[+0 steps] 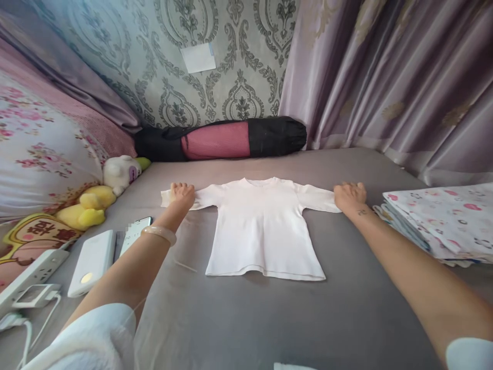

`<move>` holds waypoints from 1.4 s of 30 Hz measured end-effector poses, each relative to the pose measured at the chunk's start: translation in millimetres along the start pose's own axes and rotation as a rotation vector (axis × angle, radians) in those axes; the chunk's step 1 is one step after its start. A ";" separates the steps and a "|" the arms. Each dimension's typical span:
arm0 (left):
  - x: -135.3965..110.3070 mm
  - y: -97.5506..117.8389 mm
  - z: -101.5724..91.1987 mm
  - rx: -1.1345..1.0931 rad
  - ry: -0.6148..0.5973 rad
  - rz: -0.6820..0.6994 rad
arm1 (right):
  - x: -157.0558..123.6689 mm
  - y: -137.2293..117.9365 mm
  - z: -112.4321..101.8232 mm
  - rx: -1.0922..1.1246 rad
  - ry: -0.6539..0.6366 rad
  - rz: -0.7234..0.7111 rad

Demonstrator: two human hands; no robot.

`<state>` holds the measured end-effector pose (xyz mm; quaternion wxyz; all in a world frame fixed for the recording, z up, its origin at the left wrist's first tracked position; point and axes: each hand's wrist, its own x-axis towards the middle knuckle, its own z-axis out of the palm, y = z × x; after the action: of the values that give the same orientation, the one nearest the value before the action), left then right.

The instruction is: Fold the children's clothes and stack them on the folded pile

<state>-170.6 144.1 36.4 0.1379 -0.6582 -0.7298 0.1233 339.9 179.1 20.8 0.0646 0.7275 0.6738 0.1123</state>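
Note:
A small white long-sleeved shirt [262,231] lies spread flat on the grey bed sheet [246,324], its neckline away from me and its hem toward me. My left hand [182,195], fingers curled, is closed on the sleeve at the left, with the cuff showing beyond it. At the other side my right hand [350,196] is closed over the end of the right sleeve, hiding that cuff. Both sleeves are stretched out sideways. A soft fold runs up from the middle of the hem.
Folded printed cloths [442,221] are stacked at the right. Along the wall lies a black and pink rolled bag [215,140]. To the left are plush toys [92,200], a white power bank [92,262], a phone [136,231] and a power strip [34,277] with cables.

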 end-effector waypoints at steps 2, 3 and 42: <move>7.0 9.5 -11.6 -0.007 0.034 -0.027 | 0.6 -13.8 -8.2 -0.021 0.068 -0.006; 10.8 17.4 -17.8 -0.026 0.066 -0.016 | 0.2 -24.5 -12.6 -0.008 0.116 -0.049; -152.5 63.5 -23.2 -0.879 -0.219 -0.172 | -151.2 -74.7 -18.0 0.760 -0.056 -0.014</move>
<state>-88.8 -1.1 29.1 -0.2227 -0.5743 -0.7751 -0.1410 253.2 33.9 8.3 -0.1905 0.6978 0.6703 -0.1661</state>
